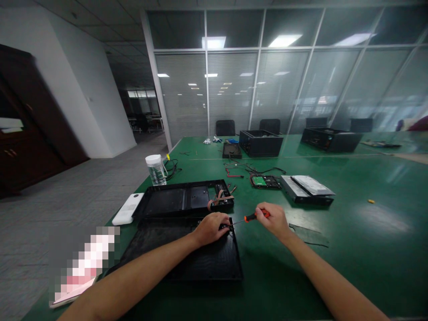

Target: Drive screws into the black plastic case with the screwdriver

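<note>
In my right hand [274, 220] is a screwdriver [250, 217] with an orange and black handle, my fingers wrapped around it. Its thin shaft points left and reaches the far right corner of a flat black case panel [214, 263]. At that same corner my left hand [211, 229] rests on the panel, thumb and fingers closed around a small part that I cannot make out. Just behind lies a black plastic front frame [170, 200], with striped ribbon wires [219, 198] at its right end.
A silver disc drive [304, 187] and a green circuit board [264, 180] lie at the right. Cables [264, 170] trail behind them. A lidded water bottle [156, 170] and white device [129, 209] stand left. Black computer cases [261, 145] sit farther back on the green table [368, 249].
</note>
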Action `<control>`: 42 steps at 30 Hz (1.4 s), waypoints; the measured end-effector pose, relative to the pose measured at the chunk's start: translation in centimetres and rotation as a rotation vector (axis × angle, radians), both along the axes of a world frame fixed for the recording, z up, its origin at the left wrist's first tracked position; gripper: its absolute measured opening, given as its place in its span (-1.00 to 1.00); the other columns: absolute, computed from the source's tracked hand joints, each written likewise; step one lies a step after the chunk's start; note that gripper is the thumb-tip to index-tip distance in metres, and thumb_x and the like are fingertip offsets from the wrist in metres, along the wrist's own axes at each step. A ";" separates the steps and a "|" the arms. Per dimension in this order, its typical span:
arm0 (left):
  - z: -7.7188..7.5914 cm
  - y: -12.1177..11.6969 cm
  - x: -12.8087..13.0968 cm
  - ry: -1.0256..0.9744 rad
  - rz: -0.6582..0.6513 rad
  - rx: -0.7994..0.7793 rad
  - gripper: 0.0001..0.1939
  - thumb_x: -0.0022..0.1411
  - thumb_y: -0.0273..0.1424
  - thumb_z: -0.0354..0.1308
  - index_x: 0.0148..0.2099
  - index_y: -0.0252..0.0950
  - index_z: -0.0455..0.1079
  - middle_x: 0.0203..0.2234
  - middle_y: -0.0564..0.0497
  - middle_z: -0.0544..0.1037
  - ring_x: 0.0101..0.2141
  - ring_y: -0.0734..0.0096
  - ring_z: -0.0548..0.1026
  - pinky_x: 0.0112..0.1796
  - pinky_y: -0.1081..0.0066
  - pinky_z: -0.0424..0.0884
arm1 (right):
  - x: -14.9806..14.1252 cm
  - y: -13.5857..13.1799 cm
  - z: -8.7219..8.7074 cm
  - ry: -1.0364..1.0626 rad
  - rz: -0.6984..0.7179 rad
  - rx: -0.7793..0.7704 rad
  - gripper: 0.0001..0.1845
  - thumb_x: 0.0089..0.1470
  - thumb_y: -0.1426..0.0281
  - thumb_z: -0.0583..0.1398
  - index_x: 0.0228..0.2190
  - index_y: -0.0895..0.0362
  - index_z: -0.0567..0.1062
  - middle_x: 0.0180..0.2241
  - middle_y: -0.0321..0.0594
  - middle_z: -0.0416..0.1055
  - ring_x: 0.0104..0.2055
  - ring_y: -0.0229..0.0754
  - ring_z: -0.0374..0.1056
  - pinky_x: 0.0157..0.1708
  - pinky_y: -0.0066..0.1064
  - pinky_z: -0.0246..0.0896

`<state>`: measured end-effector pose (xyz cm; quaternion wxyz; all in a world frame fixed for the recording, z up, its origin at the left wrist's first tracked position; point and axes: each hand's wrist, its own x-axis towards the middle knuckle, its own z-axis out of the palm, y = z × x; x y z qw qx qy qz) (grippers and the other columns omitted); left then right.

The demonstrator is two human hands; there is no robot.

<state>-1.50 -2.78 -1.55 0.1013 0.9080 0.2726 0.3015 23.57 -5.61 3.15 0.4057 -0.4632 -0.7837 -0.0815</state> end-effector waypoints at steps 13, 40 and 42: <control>0.0 -0.1 0.0 0.009 0.040 -0.010 -0.73 0.09 -0.42 0.19 -0.15 -0.30 0.25 -0.29 -0.01 0.51 -0.21 0.30 0.45 -0.16 0.32 0.35 | -8.2 -2.7 11.1 -0.670 -0.025 -0.289 -0.63 0.14 0.18 -0.04 -0.19 0.15 0.37 -0.40 -0.12 0.49 -0.40 -0.10 0.40 -0.47 -0.43 0.03; -0.1 -0.2 0.0 -0.011 0.027 0.028 -0.61 0.07 -0.47 0.19 -0.05 -0.31 0.20 -0.29 0.00 0.51 -0.19 0.29 0.45 -0.14 0.30 0.34 | -8.3 -2.0 11.2 -0.667 -0.139 -0.338 -0.48 0.12 0.03 -0.09 -0.27 0.14 0.44 -0.39 -0.02 0.49 -0.35 -0.01 0.41 -0.41 -0.35 0.14; -0.2 -0.2 0.0 -0.017 0.034 0.022 -0.62 0.07 -0.48 0.20 -0.06 -0.30 0.19 -0.29 0.00 0.51 -0.19 0.29 0.45 -0.15 0.30 0.34 | -8.1 -2.0 11.1 -0.658 -0.138 -0.322 -0.51 0.12 0.05 -0.07 -0.26 0.13 0.45 -0.39 -0.04 0.49 -0.37 -0.02 0.41 -0.43 -0.36 0.12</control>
